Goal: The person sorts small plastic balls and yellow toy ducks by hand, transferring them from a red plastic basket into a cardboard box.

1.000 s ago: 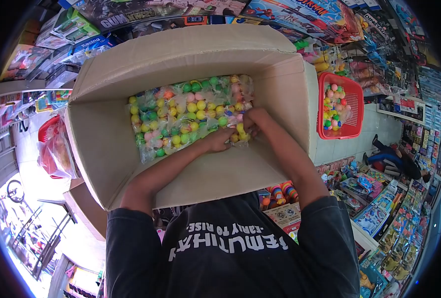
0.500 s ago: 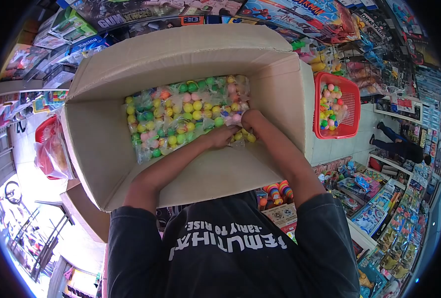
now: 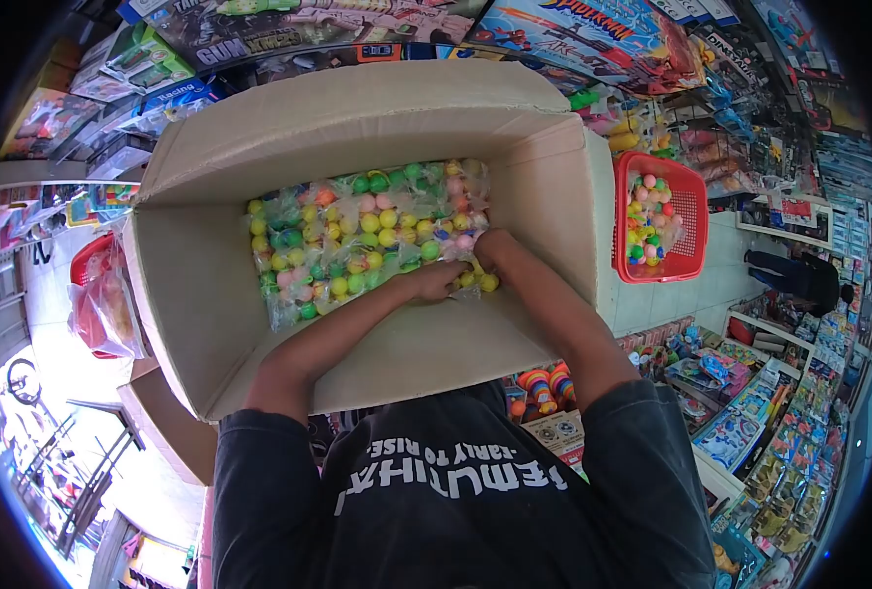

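Inside a deep cardboard box (image 3: 195,285) lie several clear plastic bags of small colored balls (image 3: 367,221), mostly yellow, green and pink. My left hand (image 3: 439,280) is at the near right corner of this layer, its fingers curled on the plastic of a bag of balls (image 3: 470,280). Close beside it, my right hand (image 3: 495,249) reaches down at the box's right side, closed on the same bag; its fingertips are largely hidden. Yellow balls show between and below the two hands.
A red basket (image 3: 699,201) with more bagged balls stands right of the box. Another red basket (image 3: 87,260), partly under plastic, is at left. A smaller carton (image 3: 166,417) sits lower left. Boxed toys (image 3: 593,39) line the back; a person (image 3: 799,278) is far right.
Both hands stay at the same corner of the box, with small finger movements. The yellow balls by them have shifted slightly left and down. The camera view has tilted a little.
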`<state>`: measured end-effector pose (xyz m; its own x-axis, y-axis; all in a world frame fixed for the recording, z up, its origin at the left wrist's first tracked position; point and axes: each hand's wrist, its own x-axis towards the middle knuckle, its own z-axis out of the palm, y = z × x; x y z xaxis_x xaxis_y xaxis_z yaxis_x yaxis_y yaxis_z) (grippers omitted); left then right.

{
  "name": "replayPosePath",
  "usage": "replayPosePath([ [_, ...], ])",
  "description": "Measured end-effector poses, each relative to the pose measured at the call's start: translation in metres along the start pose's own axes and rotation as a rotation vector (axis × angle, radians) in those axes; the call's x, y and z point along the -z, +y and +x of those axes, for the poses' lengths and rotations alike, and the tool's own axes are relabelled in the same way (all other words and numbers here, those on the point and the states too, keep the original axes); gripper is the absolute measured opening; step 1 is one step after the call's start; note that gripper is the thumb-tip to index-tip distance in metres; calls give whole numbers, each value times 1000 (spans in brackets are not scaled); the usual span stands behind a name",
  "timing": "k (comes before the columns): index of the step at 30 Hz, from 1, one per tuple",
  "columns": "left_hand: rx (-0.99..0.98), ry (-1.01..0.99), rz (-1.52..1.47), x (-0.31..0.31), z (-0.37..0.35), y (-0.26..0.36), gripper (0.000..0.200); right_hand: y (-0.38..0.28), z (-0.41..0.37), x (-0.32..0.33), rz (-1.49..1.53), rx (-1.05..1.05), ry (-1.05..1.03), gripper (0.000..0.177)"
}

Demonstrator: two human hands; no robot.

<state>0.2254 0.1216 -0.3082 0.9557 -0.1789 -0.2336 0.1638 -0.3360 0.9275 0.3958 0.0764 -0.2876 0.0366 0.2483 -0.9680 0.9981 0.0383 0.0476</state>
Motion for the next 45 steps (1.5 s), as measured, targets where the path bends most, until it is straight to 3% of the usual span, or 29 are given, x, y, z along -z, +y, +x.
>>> replayPosePath([
  [2, -41, 12, 24, 0, -3, 3, 53, 4, 14, -5, 42, 7, -68, 23],
  [4, 43, -47, -39, 11, -7, 19, 49, -5, -32, 30, 180, -11, -165, 21],
  [7, -35, 38, -20, 4, -9, 8, 45, -17, -92, 72, 390, -34, -318, 20],
  [8, -36, 33, -24, 1, -9, 4, 45, -13, -74, 63, 394, -34, -323, 20],
  [10, -1, 56, -47, 6, -11, 5, 40, 0, -20, 42, 697, -59, -570, 21],
  [13, 114, 95, -52, 16, -14, 8, 32, -2, -4, 39, 831, -27, -624, 25],
  [14, 115, 93, -53, 18, -17, 5, 32, -5, -2, 35, 832, -27, -626, 25],
  [16, 127, 51, -32, 19, -17, -2, 32, -11, -8, 26, 742, -9, -408, 32],
  [23, 129, 140, 35, 13, -15, -1, 47, -17, -57, 39, 484, 159, -174, 34],
  [26, 91, 67, -31, 19, -18, 1, 50, -15, -33, 25, 539, 120, -182, 34],
  [27, 72, 25, -6, 19, -18, 0, 52, -12, -8, 15, 560, 71, -301, 35],
  [28, 55, -17, 19, 21, -18, 2, 53, -14, -10, 19, 580, 23, -419, 36],
  [31, 154, -106, 66, 26, -20, 12, 61, -20, -72, 57, 548, 17, -400, 42],
  [32, 158, -100, 77, 30, -21, 16, 61, -17, -49, 48, 545, 19, -387, 42],
  [34, 231, -146, 106, 39, -23, 29, 59, -3, 15, 27, 612, -28, -595, 49],
  [38, 234, -227, 310, 55, -22, 21, 55, 11, -30, 69, 567, -26, -408, 53],
  [40, 291, -248, 438, 76, -36, 55, 48, 17, -98, 86, 436, 319, 88, 49],
  [44, 237, -172, 466, 103, -79, 108, 47, -5, -150, 113, 336, 167, 163, 48],
  [45, 212, -111, 431, 107, -96, 124, 46, -4, -161, 104, 335, 259, 335, 44],
])
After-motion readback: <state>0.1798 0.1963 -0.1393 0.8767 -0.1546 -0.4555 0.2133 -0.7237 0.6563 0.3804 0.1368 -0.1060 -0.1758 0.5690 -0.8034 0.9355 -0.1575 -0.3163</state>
